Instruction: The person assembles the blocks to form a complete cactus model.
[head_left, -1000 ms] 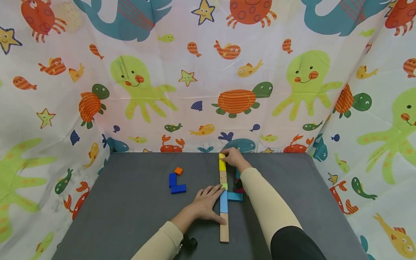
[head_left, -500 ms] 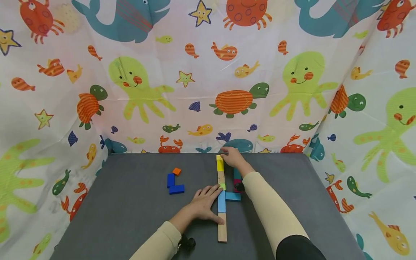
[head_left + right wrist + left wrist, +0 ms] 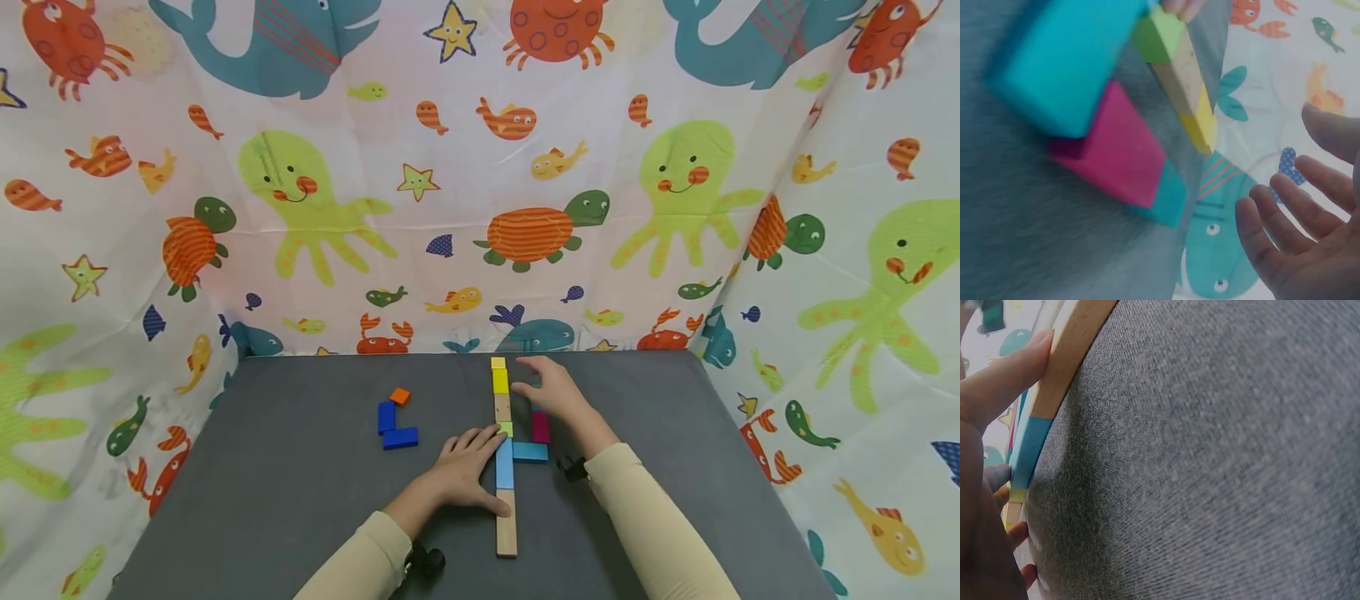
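A straight row of wooden blocks runs away from the person on the grey table. From near to far come a plain wood block (image 3: pixel 507 535), a light blue block (image 3: pixel 505 467), a small green block (image 3: pixel 506 428), another plain block (image 3: pixel 502 408) and yellow blocks (image 3: pixel 500 381). My left hand (image 3: pixel 453 482) rests along the row, thumb on the near plain block and fingertips by the green one. My right hand (image 3: pixel 558 393), fingers loosely spread and holding nothing, hovers right of the yellow end. Beside the row lie a teal block (image 3: pixel 531 452) and a magenta block (image 3: pixel 1125 150).
Left of the row lie two dark blue blocks (image 3: pixel 401 437) and a small orange block (image 3: pixel 401 397). A curtain (image 3: pixel 450 225) printed with sea animals hangs behind the grey table (image 3: pixel 300 500) and along its sides.
My right hand has left the yellow blocks at the far end and drawn back to the right. My left hand keeps its place on the row. The head view has shifted slightly.
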A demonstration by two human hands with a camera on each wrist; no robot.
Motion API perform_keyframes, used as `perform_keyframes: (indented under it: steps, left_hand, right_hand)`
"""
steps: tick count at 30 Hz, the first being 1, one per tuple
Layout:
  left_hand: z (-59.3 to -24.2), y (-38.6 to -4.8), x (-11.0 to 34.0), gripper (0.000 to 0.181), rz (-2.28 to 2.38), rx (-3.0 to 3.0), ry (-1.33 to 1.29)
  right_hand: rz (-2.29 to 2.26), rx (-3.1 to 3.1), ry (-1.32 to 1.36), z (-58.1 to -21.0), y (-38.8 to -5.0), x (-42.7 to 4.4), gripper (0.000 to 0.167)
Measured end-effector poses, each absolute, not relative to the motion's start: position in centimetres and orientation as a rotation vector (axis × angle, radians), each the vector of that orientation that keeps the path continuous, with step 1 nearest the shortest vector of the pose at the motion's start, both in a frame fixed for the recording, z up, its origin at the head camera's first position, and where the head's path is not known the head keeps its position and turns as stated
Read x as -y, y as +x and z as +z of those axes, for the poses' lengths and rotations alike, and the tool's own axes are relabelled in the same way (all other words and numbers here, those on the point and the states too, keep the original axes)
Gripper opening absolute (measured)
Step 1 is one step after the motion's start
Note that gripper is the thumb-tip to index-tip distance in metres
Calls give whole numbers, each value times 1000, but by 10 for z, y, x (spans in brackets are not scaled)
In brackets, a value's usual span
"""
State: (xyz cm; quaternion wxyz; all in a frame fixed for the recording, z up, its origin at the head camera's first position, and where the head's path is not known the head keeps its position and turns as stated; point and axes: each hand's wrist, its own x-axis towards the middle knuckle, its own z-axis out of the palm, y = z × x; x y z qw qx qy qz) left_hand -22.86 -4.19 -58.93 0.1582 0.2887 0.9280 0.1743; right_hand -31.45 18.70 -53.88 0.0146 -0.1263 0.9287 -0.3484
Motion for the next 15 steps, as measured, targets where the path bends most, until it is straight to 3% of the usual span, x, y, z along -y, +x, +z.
perform_keyframes:
  steps: [8,15]
  left_hand:
    - [-590,-229,41,124,505,-2655,823]
    - [-590,-228,41,123,531,-2650,831]
  right_hand:
    - [-941,-2863,-436,-557,-272,-211,72]
    - [-804,-2773,-460,-573,-260,-221,82]
